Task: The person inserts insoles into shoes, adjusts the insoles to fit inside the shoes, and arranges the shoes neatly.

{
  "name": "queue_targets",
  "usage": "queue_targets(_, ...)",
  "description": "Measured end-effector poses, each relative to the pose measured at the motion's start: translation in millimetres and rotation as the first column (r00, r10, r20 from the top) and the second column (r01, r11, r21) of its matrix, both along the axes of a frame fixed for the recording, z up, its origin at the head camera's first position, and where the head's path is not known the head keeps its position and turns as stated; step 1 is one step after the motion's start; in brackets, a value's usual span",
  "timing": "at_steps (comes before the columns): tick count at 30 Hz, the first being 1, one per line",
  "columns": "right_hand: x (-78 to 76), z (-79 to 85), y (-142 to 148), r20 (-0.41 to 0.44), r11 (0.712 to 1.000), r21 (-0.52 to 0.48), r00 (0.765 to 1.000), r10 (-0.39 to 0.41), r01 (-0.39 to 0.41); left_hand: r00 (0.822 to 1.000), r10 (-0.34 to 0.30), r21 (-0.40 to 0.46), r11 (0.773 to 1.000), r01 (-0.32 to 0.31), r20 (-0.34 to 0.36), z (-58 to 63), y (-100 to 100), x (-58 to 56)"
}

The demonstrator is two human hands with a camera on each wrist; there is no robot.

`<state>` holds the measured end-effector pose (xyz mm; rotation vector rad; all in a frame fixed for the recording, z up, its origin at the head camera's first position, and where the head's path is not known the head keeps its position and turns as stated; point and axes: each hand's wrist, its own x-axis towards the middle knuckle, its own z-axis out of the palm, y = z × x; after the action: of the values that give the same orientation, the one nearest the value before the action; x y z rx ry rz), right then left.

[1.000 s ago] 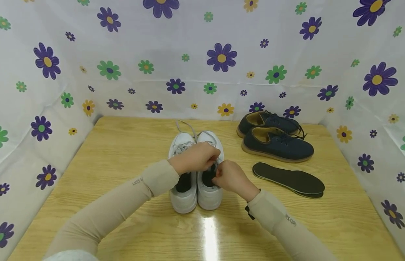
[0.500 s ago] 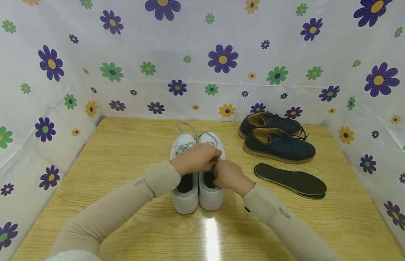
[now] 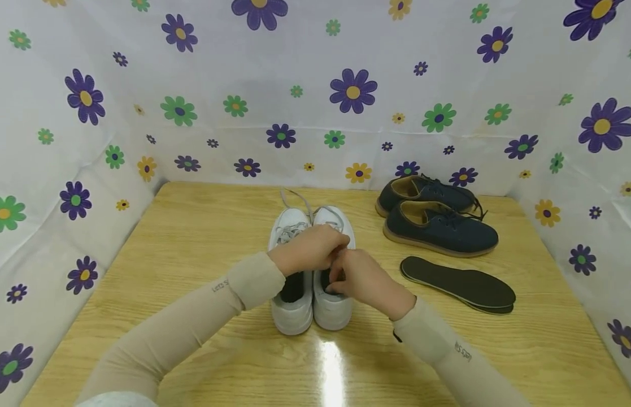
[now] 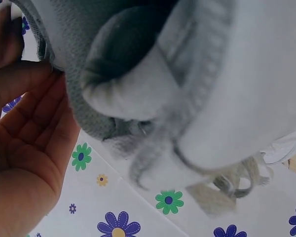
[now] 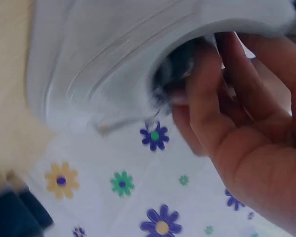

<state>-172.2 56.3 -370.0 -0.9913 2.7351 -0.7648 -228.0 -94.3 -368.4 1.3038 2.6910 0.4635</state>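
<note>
A pair of white lace-up sneakers stands heels toward me: the left sneaker and, beside it, the right sneaker. My left hand reaches over the right sneaker's lacing. In the left wrist view its thumb and fingers pinch the edge of the grey shoe tongue. My right hand is at the same sneaker's opening, fingers bent over the collar. The right wrist view has its curled fingers right at the opening, close to a thin lace; whether they grip anything I cannot tell.
Two navy lace-up shoes lie at the back right. In front of them are dark insoles, stacked. A loose grey lace trails behind the sneaker toes. Flowered cloth surrounds the wooden table at the back and sides.
My right hand has drawn slightly back from the tongue, and its thumb and fingers are now more spread over the opening. The left hand stays at the lacing. The view has shifted slightly.
</note>
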Motion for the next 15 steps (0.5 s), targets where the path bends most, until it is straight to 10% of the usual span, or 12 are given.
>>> queue_targets(6, -12.8, 4.7, 1.2, 0.123, 0.979, 0.013, 0.972, 0.201, -0.205, 1.0, 0.001, 0.002, 1.0, -0.001, 0.02, 0.7, 2.3, 0.1)
queue_targets(15, -16.9, -1.9, -4.3, 0.063, 0.972, 0.034, 0.971, 0.229, -0.231, 0.999, 0.02, -0.001, 1.0, -0.02, 0.037, 0.0, 1.5, -0.9)
